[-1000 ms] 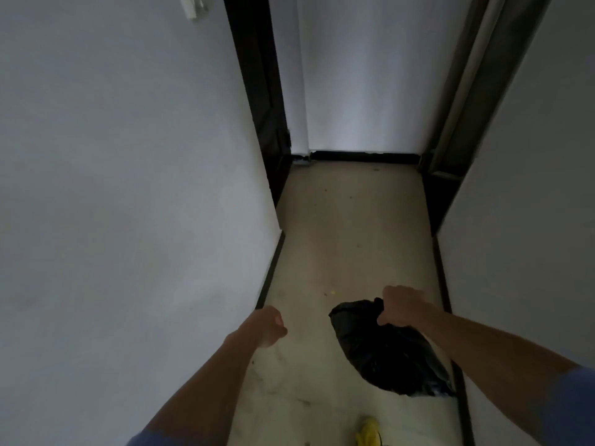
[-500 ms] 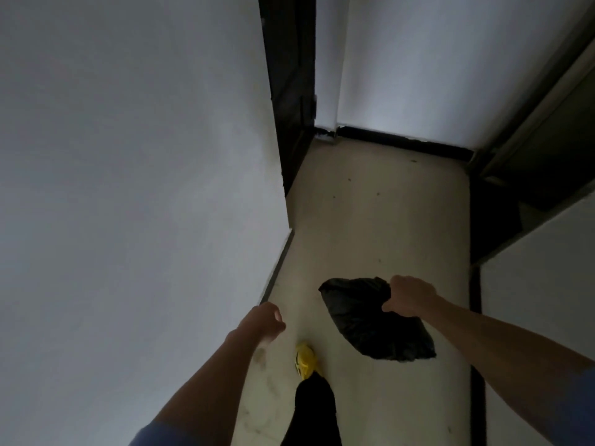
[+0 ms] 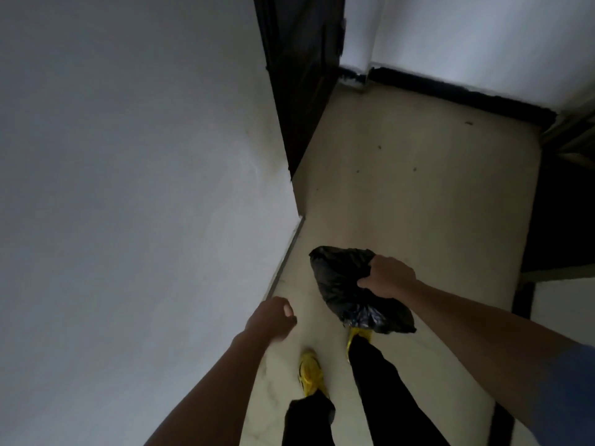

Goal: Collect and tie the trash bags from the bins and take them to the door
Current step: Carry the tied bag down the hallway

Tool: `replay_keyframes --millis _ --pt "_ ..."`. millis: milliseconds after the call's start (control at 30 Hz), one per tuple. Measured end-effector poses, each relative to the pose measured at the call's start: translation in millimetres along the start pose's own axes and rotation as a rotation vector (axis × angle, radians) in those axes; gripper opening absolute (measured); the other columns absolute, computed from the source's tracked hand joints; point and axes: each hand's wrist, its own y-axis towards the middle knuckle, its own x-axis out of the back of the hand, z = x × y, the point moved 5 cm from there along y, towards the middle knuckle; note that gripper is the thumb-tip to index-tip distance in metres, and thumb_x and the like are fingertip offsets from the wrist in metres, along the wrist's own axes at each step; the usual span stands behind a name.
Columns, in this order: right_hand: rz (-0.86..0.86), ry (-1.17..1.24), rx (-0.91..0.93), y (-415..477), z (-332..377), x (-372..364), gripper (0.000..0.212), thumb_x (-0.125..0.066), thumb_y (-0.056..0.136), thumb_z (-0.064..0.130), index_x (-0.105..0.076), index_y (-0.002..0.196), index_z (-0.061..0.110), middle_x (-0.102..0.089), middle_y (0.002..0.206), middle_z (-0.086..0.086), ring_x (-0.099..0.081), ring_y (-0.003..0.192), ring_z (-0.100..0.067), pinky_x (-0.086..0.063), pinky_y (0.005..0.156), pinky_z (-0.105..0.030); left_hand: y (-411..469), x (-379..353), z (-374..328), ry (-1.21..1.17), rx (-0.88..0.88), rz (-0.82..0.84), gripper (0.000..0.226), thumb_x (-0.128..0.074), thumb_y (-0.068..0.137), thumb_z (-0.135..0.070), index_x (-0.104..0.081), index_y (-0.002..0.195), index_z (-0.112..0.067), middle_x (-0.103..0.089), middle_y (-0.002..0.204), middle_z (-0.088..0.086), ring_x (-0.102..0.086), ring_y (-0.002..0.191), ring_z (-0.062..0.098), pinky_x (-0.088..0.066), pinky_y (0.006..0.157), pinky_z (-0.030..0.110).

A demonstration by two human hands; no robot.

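Observation:
A black trash bag [image 3: 346, 284] hangs over the pale floor in a narrow corridor, held at its gathered top by my right hand [image 3: 388, 276]. The bag's lower end swings just above my right foot. My left hand [image 3: 272, 318] is curled into a loose fist with nothing in it, close to the white wall on the left. A dark door [image 3: 301, 78] stands ajar at the far left end of the corridor.
White walls [image 3: 128, 188] close in on both sides. A dark opening [image 3: 563, 214] lies on the right. A black skirting strip [image 3: 457, 91] runs along the far wall. My yellow shoes [image 3: 310, 371] and dark trousers are below the hands.
I have walked forward along the corridor and the view has tipped downward. The far wall and dark door are closer. Both feet now show. The bag stays in my right hand.

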Motion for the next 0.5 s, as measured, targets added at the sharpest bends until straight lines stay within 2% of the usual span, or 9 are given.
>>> replay_keyframes --millis 100,133,200,233,300,400,500 --pt "0.035 0.050 0.006 78.6 6.3 -14.1 0.037 -0.060 0.089 0.039 -0.063 0.105 0.006 -0.065 0.091 -0.014 -0.064 0.083 -0.031 -0.049 0.069 -0.036 60.0 -10.7 4.4 -0.067 0.062 -0.015 0.020 -0.055 0.091 -0.028 -0.066 0.103 -0.017 -0.067 0.112 0.002 -0.062 0.105 0.019 -0.051 0.093 0.033" --pt "0.041 0.076 -0.004 106.3 6.6 -21.5 0.040 -0.061 0.089 0.039 -0.063 0.107 0.004 -0.065 0.091 -0.016 -0.064 0.082 -0.032 -0.050 0.069 -0.036 82.9 -16.8 6.9 -0.079 0.076 -0.013 0.020 -0.056 0.091 -0.029 -0.066 0.104 -0.019 -0.067 0.113 0.001 -0.062 0.105 0.018 -0.051 0.093 0.034" --pt "0.047 0.146 -0.024 162.6 6.1 -40.8 0.052 -0.063 0.089 0.039 -0.060 0.120 -0.002 -0.067 0.110 -0.023 -0.066 0.097 -0.038 -0.054 0.083 -0.043 132.5 -32.1 14.1 -0.082 0.085 -0.005 0.021 -0.056 0.090 -0.032 -0.067 0.105 -0.021 -0.069 0.112 0.001 -0.063 0.104 0.019 -0.052 0.094 0.035" --pt "0.056 0.185 -0.028 189.6 6.9 -51.8 0.054 -0.064 0.088 0.039 -0.059 0.120 -0.004 -0.066 0.113 -0.023 -0.064 0.100 -0.039 -0.053 0.086 -0.045 157.8 -40.8 18.7 -0.082 0.086 -0.003 0.020 -0.057 0.089 -0.032 -0.067 0.103 -0.022 -0.070 0.110 0.002 -0.064 0.103 0.020 -0.052 0.094 0.037" --pt "0.079 0.256 -0.039 242.8 8.6 -75.9 0.047 -0.066 0.086 0.039 -0.061 0.109 -0.002 -0.066 0.103 -0.021 -0.065 0.096 -0.039 -0.055 0.078 -0.043 205.3 -57.5 30.3 -0.083 0.092 -0.002 0.018 -0.057 0.089 -0.031 -0.067 0.102 -0.023 -0.070 0.108 0.003 -0.065 0.102 0.022 -0.052 0.093 0.037" --pt "0.040 0.349 -0.058 323.8 12.8 -111.2 0.032 -0.068 0.086 0.041 -0.055 0.094 0.013 -0.061 0.086 -0.013 -0.063 0.076 -0.031 -0.045 0.062 -0.032 278.9 -81.8 54.4 -0.059 0.094 -0.034 0.020 -0.055 0.091 -0.027 -0.066 0.105 -0.019 -0.069 0.111 0.004 -0.064 0.103 0.022 -0.051 0.092 0.033" --pt "-0.022 0.415 -0.057 389.2 20.6 -144.9 0.027 -0.066 0.089 0.036 -0.060 0.093 0.010 -0.061 0.085 -0.012 -0.061 0.073 -0.030 -0.047 0.064 -0.036 336.5 -105.8 82.6 -0.060 0.122 -0.062 0.019 -0.054 0.091 -0.024 -0.067 0.104 -0.018 -0.069 0.112 0.004 -0.064 0.103 0.022 -0.052 0.094 0.038"
